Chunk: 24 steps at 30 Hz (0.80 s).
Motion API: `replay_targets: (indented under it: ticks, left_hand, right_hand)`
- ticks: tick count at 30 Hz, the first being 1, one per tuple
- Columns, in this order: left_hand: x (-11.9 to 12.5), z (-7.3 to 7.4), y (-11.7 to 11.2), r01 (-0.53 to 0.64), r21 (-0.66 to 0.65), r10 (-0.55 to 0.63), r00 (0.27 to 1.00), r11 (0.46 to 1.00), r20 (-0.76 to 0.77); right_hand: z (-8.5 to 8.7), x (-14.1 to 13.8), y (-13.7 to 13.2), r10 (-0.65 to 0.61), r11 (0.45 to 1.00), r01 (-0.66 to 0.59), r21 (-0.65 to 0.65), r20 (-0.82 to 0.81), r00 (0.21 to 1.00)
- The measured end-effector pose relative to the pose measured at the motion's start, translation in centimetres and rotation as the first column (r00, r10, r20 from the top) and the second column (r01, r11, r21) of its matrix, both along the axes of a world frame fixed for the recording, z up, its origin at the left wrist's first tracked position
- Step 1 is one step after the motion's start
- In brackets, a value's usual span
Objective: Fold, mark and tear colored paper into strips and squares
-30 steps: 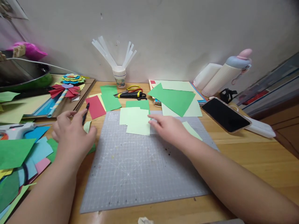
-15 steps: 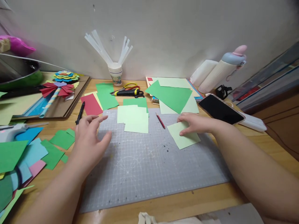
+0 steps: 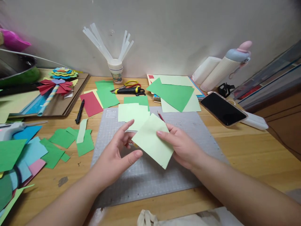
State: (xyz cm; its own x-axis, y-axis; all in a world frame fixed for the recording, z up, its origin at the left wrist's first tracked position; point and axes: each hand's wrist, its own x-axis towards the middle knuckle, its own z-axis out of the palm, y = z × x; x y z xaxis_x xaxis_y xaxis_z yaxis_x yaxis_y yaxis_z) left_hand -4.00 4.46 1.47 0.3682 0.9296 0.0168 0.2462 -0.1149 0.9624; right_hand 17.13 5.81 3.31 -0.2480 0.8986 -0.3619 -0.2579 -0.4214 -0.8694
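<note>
Pinched between thumb and fingers of my right hand (image 3: 181, 144) is a pale green square of paper (image 3: 154, 142), raised and tilted above the grey cutting mat (image 3: 131, 185). My left hand (image 3: 121, 149) hovers at the paper's left corner, thumb and fingers apart; some of its fingers are behind or beside the corner. Further back on the mat lie other pale green paper pieces (image 3: 128, 112), with a darker green sheet (image 3: 137, 100) behind them. A red pencil (image 3: 161, 116) shows partly behind the held paper.
Left are green scraps (image 3: 62, 138), a black pen (image 3: 80, 111) and a glue gun (image 3: 11, 131). At the back stand paper cups with strips (image 3: 116, 72), a utility knife (image 3: 127, 91) and stacked coloured sheets (image 3: 176, 94). A phone (image 3: 223, 108) and a bottle (image 3: 219, 70) are at right.
My right hand has lifted the pale green square off the mat and brought it left towards the middle. My left hand has moved right to meet its corner.
</note>
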Motion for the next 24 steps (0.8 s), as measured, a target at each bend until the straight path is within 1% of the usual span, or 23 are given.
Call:
replay_targets:
  ticks: [1, 2, 3, 4, 6, 7, 8, 9, 12, 15, 17, 19, 21, 22, 23, 24]
  left_hand:
    - [0.0, 0.0, -0.2, -0.029, 0.079, 0.035, 0.996, 0.996, -0.076]
    - [0.1, 0.1, -0.4, -0.027, 0.175, 0.057, 0.985, 0.984, -0.164]
    - [0.2, 0.2, -0.5, 0.006, 0.279, 0.067, 0.965, 0.96, -0.252]
    - [0.3, 0.3, -0.7, 0.061, 0.379, 0.075, 0.94, 0.923, -0.334]
    - [0.6, 0.4, -0.9, 0.171, 0.542, 0.115, 0.884, 0.823, -0.453]
    - [0.8, 0.4, -1.0, 0.201, 0.602, 0.149, 0.865, 0.773, -0.48]
    - [1.1, 0.4, -1.0, 0.214, 0.645, 0.18, 0.854, 0.734, -0.489]
    - [1.3, 0.4, -0.9, 0.215, 0.672, 0.204, 0.849, 0.708, -0.487]
    - [1.6, 0.6, -0.7, 0.19, 0.704, 0.256, 0.842, 0.684, -0.476]
    - [1.6, 0.7, -0.6, 0.131, 0.743, 0.372, 0.801, 0.656, -0.47]
    - [1.7, 0.7, -0.6, 0.119, 0.761, 0.42, 0.774, 0.638, -0.474]
    - [1.8, 0.6, -0.6, 0.164, 0.75, 0.387, 0.774, 0.641, -0.5]
    - [1.8, 0.4, -0.7, 0.229, 0.719, 0.3, 0.795, 0.656, -0.527]
    - [1.8, 0.3, -0.7, 0.246, 0.71, 0.268, 0.806, 0.66, -0.528]
    - [1.8, 0.3, -0.8, 0.24, 0.712, 0.261, 0.815, 0.66, -0.517]
    - [1.8, 0.3, -0.9, 0.206, 0.729, 0.286, 0.824, 0.652, -0.489]
  right_hand:
    - [-0.7, -0.4, -0.2, -0.037, 0.999, 0.036, -0.015, -0.044, 0.998]
    - [-1.4, -0.7, -0.4, -0.075, 0.997, 0.073, -0.025, -0.074, 0.994]
    - [-1.9, -0.9, -0.6, -0.11, 0.994, 0.107, -0.035, -0.095, 0.989]
    - [-2.3, -1.0, -0.7, -0.135, 0.99, 0.13, -0.047, -0.11, 0.985]
    - [-2.8, -1.1, -0.9, -0.136, 0.989, 0.127, -0.07, -0.137, 0.981]
    - [-2.9, -1.1, -1.0, -0.118, 0.991, 0.107, -0.079, -0.146, 0.982]
    - [-2.8, -1.0, -1.1, -0.095, 0.993, 0.083, -0.084, -0.15, 0.984]
    - [-2.7, -0.9, -1.1, -0.071, 0.995, 0.059, -0.084, -0.151, 0.986]
    - [-2.0, -0.5, -1.4, -0.005, 0.999, -0.001, -0.038, -0.174, 0.985]
    - [-1.5, -0.4, -2.0, 0.086, 0.996, -0.081, 0.032, -0.241, 0.967]
    - [-1.6, -0.8, -2.4, 0.114, 0.993, -0.106, 0.046, -0.237, 0.965]
    - [-2.0, -1.1, -2.5, 0.091, 0.995, -0.083, 0.055, -0.154, 0.984]
    - [-2.4, -1.1, -2.3, 0.045, 0.994, -0.044, 0.099, -0.012, 0.999]
    - [-2.4, -0.9, -2.1, 0.013, 0.988, -0.025, 0.15, 0.078, 0.997]
    - [-2.4, -0.5, -1.9, -0.032, 0.973, -0.012, 0.232, 0.185, 0.982]
    - [-2.3, 0.0, -1.7, -0.09, 0.937, -0.023, 0.349, 0.305, 0.948]
